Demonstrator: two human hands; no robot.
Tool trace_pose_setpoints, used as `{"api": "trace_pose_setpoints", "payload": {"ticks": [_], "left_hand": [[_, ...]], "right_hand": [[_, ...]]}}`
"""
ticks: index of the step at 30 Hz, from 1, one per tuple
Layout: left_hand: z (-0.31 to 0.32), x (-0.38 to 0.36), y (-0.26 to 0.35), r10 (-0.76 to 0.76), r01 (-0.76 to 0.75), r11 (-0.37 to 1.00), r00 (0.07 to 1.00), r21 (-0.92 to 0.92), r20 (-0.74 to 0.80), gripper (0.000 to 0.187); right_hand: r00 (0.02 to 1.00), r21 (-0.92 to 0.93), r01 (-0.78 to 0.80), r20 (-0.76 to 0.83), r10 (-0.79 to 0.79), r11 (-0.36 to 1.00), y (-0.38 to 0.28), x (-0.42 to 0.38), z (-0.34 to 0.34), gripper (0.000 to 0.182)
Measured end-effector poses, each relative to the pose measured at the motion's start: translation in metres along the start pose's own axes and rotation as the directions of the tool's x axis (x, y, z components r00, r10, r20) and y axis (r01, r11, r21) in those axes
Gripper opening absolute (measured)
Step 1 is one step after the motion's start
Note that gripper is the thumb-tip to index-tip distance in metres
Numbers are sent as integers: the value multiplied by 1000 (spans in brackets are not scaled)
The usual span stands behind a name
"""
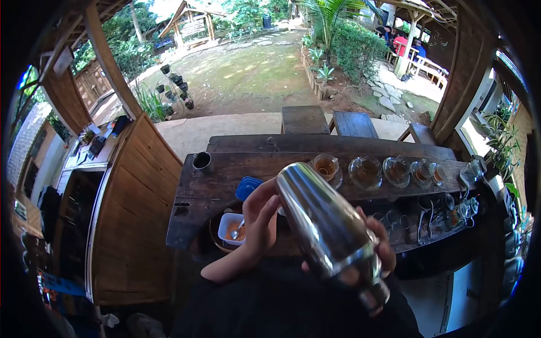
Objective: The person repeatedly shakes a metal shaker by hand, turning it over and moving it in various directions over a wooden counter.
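Note:
A shiny metal cocktail shaker (327,219) is held tilted in front of my body, its flat base up to the left and its capped end down to the right. My left hand (261,219) rests against the side near the base, its fingertips partly hidden behind the metal. Around the shoulder and cap end, my right hand (383,242) is wrapped, with much of the palm out of sight. Below my left wrist sits a white plastic tub (224,218) of orange-brown powder, with a spoon (237,230) in it. Its likely blue lid (248,188) lies just behind.
The dark wooden counter (189,225) carries a dark mug (202,162) at left. Several glass cups of brown drink on saucers, among them one cup (366,169), line the back right. Glassware and metal tongs (425,217) stand on the lower right shelf. Stools (353,125) are beyond.

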State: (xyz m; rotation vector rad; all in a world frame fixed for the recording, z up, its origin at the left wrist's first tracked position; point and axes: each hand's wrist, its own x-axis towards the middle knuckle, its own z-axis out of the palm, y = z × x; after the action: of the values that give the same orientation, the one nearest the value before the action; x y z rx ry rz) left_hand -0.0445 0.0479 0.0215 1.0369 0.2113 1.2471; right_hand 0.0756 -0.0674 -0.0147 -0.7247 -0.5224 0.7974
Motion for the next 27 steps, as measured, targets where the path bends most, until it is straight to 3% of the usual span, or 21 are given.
{"api": "trace_pose_setpoints", "payload": {"ticks": [1,2,3,4,5,7,9,11,12,13,14,15,16,17,19,20,21,23,24,25,27], "left_hand": [[0,-1,3,87,-86,996,994,-20,64,40],[-3,0,-3,43,-43,997,999,-68,-2,42],[-13,5,-20,-59,59,998,990,-8,-127,39],[-46,15,-58,-295,279,954,940,-112,-169,37],[-73,19,-86,-518,478,850,834,-221,-189,35],[-50,13,-84,-538,503,843,800,-191,-265,30],[-20,12,-50,-421,405,907,877,-115,-231,33],[0,11,-20,-69,68,997,997,46,16,38],[1,8,-15,-17,16,999,1000,37,16,38],[2,7,-13,37,-38,999,999,27,15,38],[-4,12,-20,-90,89,996,991,-21,-95,39],[-13,18,-32,-224,211,974,954,-84,-198,40],[-22,22,-43,-287,333,939,899,90,-331,38],[-66,32,-77,-613,560,686,789,-465,47,34],[-43,14,-65,-549,488,802,829,-344,-105,29],[-44,15,-64,-611,532,764,779,-366,-144,29],[-16,5,-34,-437,399,893,879,-210,-187,32],[-24,9,-22,-213,211,977,975,-33,-66,38],[-20,0,-15,-78,75,995,996,-63,-37,42],[-16,-6,-12,-79,77,995,996,-66,-36,42],[-9,-16,-9,142,-156,985,974,-71,-177,40]], "right_hand": [[947,-144,297,173,-272,944,37,4,-23,76],[793,-226,581,373,-482,781,55,9,-36,70],[264,-235,962,680,-685,137,6,49,4,77],[478,-354,877,713,-514,324,2,62,12,76],[650,-484,735,701,-293,474,2,65,15,76],[646,-509,745,710,-278,432,-2,61,15,73],[625,-518,770,728,-282,372,-13,63,11,71],[216,-145,975,798,-562,169,-20,42,-6,66],[210,-139,976,797,-567,165,-10,42,-10,66],[243,-92,960,746,-621,265,7,47,-17,66],[285,-38,932,692,-664,361,17,49,-19,66],[424,-207,874,766,-484,439,-12,53,8,59],[528,-365,818,782,-330,444,-9,67,23,60],[627,-520,742,761,-164,424,-5,70,29,61],[619,-513,746,770,-158,424,-7,59,27,61],[587,-484,774,790,-176,408,-13,62,31,61],[619,-455,742,748,-241,493,-28,51,32,61],[314,-219,949,689,-653,226,-16,53,20,81],[320,-224,947,689,-651,229,-23,50,18,81],[500,-336,863,683,-533,378,-37,46,16,85],[773,-551,589,597,-213,591,-65,42,27,97]]}}
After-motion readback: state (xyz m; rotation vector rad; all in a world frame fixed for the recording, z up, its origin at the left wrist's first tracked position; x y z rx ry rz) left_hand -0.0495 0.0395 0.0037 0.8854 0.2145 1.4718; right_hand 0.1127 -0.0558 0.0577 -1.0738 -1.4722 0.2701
